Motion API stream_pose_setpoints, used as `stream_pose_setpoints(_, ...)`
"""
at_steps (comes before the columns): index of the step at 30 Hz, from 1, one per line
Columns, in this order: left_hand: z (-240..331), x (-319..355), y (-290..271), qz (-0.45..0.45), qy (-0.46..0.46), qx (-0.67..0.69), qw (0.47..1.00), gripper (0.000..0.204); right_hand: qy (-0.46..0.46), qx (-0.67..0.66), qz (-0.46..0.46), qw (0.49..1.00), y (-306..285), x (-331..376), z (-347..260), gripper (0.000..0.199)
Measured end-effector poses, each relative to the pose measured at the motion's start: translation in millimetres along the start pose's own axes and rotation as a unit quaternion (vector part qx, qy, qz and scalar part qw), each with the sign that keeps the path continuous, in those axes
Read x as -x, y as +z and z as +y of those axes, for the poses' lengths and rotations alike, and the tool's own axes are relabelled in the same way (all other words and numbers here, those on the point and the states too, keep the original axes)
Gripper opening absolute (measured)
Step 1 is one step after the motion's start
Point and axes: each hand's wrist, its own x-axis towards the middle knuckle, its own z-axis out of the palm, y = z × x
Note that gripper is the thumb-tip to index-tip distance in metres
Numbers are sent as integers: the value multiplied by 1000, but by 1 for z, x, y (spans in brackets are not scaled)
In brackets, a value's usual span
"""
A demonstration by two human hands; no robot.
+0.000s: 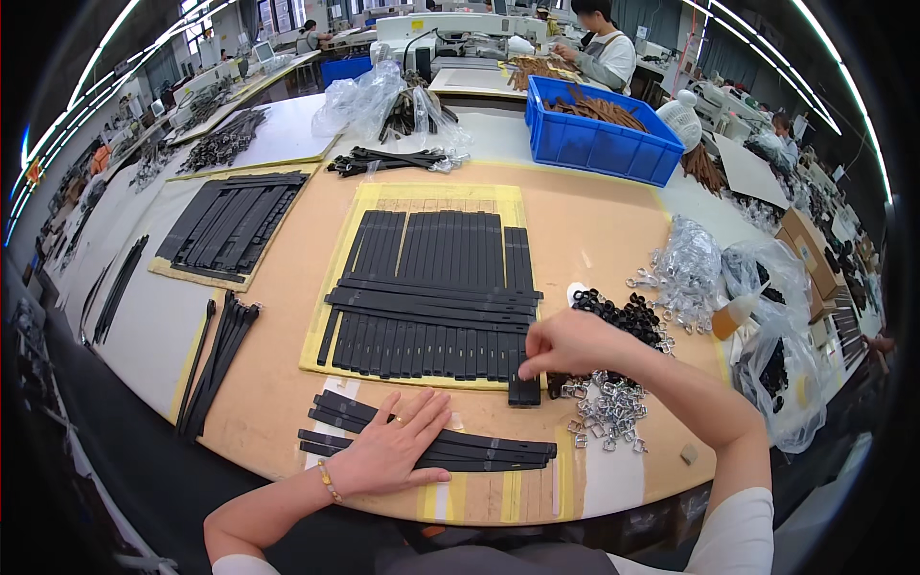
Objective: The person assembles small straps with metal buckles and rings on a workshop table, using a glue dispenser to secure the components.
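My left hand lies flat, fingers spread, on a small group of black straps near the table's front edge. Beyond it, a yellow-edged board carries a row of black straps side by side, with several more straps laid crosswise over them. At the board's front right corner my right hand is closed, fingers curled downward just above a dark strap end. Whatever its fingertips hold is hidden. Silver buckles and small black loops are heaped beside my right hand and forearm.
A second board with black straps lies at the left, near loose straps. Farther back stand a blue crate of brown straps and clear plastic bags. More bags lie at the right. A person works across the table.
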Motion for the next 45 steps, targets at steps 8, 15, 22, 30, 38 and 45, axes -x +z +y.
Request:
stream_pose_setpoints(8,-91,-117,-19,135,-131,-36,981,73,-101,74,192,973,6,-94,49,95)
stream_pose_setpoints(15,-124,-164,20,87,-178,-15,980,79,-27,15,90,995,-15,-107,56,97)
stream_pose_setpoints(22,-130,-153,18,78,-195,-21,978,80,-7,121,45,992,-17,-131,25,80)
stream_pose_setpoints(30,-128,-161,22,90,-189,-24,978,80,30,77,23,996,-15,-131,30,72)
stream_pose_setpoints(38,-135,-153,19,98,-139,5,985,95,30,-58,-47,997,-34,-109,21,45)
stream_pose_setpoints(45,-150,-110,-38,301,-74,35,950,77,-67,-291,-50,953,-81,-46,-41,30)
